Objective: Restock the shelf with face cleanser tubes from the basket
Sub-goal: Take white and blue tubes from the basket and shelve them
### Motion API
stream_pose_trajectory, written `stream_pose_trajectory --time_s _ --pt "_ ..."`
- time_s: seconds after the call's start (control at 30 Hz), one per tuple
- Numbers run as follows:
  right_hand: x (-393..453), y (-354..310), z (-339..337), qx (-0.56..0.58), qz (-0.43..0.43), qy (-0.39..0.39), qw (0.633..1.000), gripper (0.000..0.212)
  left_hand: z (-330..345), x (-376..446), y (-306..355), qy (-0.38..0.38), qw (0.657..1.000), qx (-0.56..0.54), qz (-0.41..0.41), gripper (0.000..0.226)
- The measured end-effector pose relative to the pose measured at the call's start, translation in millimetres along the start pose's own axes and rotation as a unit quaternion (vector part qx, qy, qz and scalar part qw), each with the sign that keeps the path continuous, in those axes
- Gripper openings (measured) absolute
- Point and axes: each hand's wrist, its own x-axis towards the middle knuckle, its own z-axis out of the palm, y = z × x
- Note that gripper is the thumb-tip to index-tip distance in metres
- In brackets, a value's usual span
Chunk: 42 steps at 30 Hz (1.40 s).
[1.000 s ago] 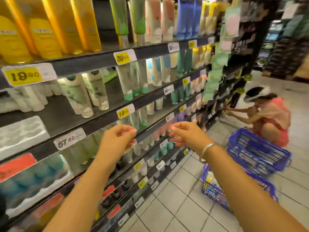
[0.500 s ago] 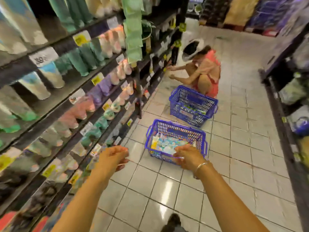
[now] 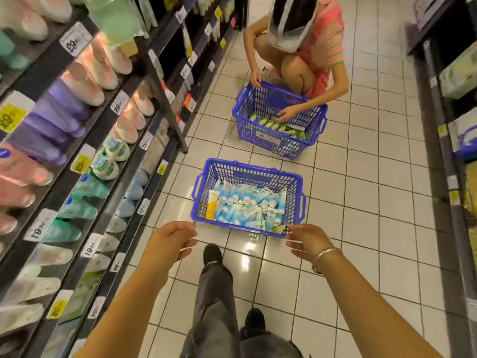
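Nearest, two bare forearms reach forward over a white tiled floor (image 3: pixel 361 202), above the person's grey trouser legs and dark shoes. Neither hand holds anything. The left hand (image 3: pixel 170 241) has loosely curled fingers and hovers near the front left corner of a blue plastic basket (image 3: pixel 296 200). The right hand (image 3: pixel 307 241), with a silver bangle (image 3: pixel 325 255) on its wrist, has relaxed, slightly bent fingers, and its fingertips sit by the basket's front right corner; whether they touch the rim cannot be told.

Just beyond the hands, the basket stands on the floor and holds a heap of pale blue and white face cleanser tubes (image 3: pixel 245 205), with one yellow tube (image 3: pixel 212 205) along its left wall.

To the left, dark shelves (image 3: pixel 108 140) run down the aisle, lined with tubes in white, green, blue, purple and pink behind yellow and white price tags.

Farther on, a second blue basket (image 3: pixel 278 143) sits on the floor with green and white packs inside. A crouching person (image 3: pixel 322 47) in a pink and green striped top has one hand on its rim and one inside it.
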Motion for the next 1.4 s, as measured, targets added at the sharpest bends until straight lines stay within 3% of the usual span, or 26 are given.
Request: stream_pose_trajectory --time_s 0.4,0.63,0.77,0.87,1.13,1.3,1.4 --pt "172 -32 54 0.013 0.083 0.068 0.994 0.018 26 225 5 -0.065 0.99 0.083 -0.097 0.006" --pt "309 13 79 -0.149 0.077 0.054 0.984 0.02 54 358 -75 -0.053 0.975 0.133 -0.168 0.009" --pt "384 57 79 -0.234 0.069 0.043 0.969 0.027 87 418 -137 -0.026 0.968 0.206 -0.14 0.009" --pt "435 87 78 -0.324 0.054 0.024 0.944 0.021 108 455 -177 0.023 0.946 0.297 -0.131 0.024" --pt "509 141 72 -0.488 0.017 -0.007 0.873 0.02 143 521 -249 0.087 0.923 0.346 -0.144 0.039" --pt "525 161 66 -0.621 0.004 0.007 0.784 0.036 154 538 -263 0.119 0.899 0.39 -0.159 0.052" --pt "533 164 67 -0.72 0.006 0.0 0.694 0.038 158 537 -268 0.113 0.88 0.436 -0.149 0.064"
